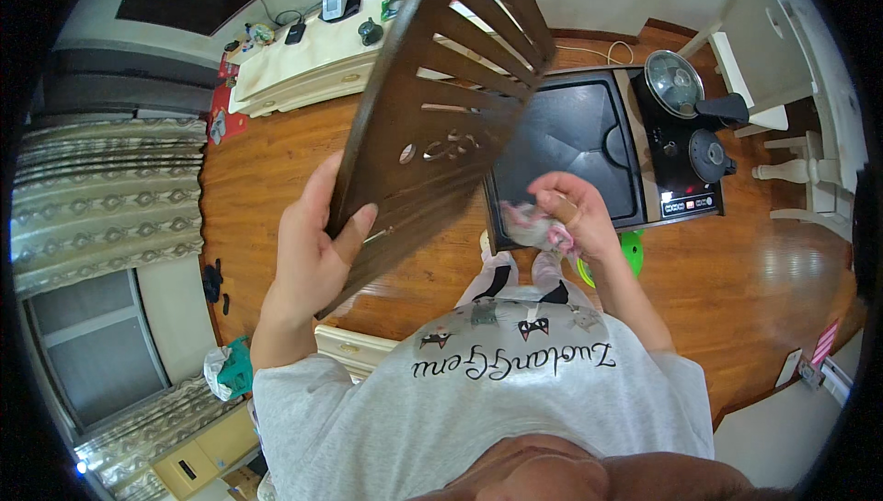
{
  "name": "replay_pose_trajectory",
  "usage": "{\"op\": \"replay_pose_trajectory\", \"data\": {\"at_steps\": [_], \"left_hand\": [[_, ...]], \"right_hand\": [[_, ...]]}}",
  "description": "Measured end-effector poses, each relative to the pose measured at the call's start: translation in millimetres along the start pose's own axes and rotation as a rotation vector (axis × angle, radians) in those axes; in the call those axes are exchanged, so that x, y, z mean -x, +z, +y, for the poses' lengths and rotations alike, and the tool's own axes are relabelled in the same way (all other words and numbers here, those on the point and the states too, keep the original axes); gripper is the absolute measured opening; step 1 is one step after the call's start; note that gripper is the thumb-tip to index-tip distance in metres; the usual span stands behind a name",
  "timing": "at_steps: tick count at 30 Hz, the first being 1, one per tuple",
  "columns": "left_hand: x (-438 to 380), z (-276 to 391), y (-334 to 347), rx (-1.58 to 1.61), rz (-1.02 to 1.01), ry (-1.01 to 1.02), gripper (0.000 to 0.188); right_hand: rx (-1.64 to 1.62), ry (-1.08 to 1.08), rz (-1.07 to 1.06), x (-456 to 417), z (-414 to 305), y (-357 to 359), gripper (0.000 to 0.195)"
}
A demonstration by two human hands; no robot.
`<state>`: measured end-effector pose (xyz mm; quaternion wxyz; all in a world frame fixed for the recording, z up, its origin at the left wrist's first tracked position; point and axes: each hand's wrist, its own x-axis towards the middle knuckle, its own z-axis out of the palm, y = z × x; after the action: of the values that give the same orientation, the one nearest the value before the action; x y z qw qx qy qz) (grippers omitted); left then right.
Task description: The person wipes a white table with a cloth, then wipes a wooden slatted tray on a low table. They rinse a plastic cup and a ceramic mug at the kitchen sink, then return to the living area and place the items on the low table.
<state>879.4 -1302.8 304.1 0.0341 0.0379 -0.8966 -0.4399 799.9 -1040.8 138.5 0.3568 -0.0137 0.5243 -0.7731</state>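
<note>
My left hand [310,246] grips the near left edge of a dark brown slatted wooden tea tray panel [397,121], its thumb on the face. The panel is tilted up in the air, with long slots and a cut-out pattern. In my right hand [576,211] is a bunched white and pink cloth [534,228], held over the near edge of a black tea tray base [566,135]. Past the base's right side, a built-in electric hob [679,187] carries a glass-lidded pot [672,83] and a dark lidded kettle [709,156].
A green plastic basin [631,252] sits on the wood floor below the tray stand. White chairs [766,52] stand at the right. Along the far wall runs a cream cabinet [310,80] bearing small items. A cable [614,52] lies behind the stand.
</note>
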Motion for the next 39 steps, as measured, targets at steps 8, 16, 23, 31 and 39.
{"op": "replay_pose_trajectory", "data": {"at_steps": [8, 16, 23, 31, 39], "left_hand": [[13, 3, 22, -0.745, -0.094, 0.469, 0.047], [37, -31, 41, -0.395, -0.106, 0.388, 0.042], [54, -139, 21, -0.239, 0.465, -0.293, 0.045], [31, -216, 70, 1.115, 0.219, -0.77, 0.045], [3, -219, 149, 0.831, 0.377, -0.897, 0.047]], "right_hand": [[-0.233, 0.0, -0.039, 12, -87, 80, 0.044], [-0.363, 0.121, -0.005, 5, -1, 37, 0.056], [-0.174, 0.129, 0.089, 13, 15, -1, 0.064], [0.016, 0.059, -0.001, 12, 38, -39, 0.08], [-0.126, 0.146, 0.204, 32, 54, -71, 0.077]]}}
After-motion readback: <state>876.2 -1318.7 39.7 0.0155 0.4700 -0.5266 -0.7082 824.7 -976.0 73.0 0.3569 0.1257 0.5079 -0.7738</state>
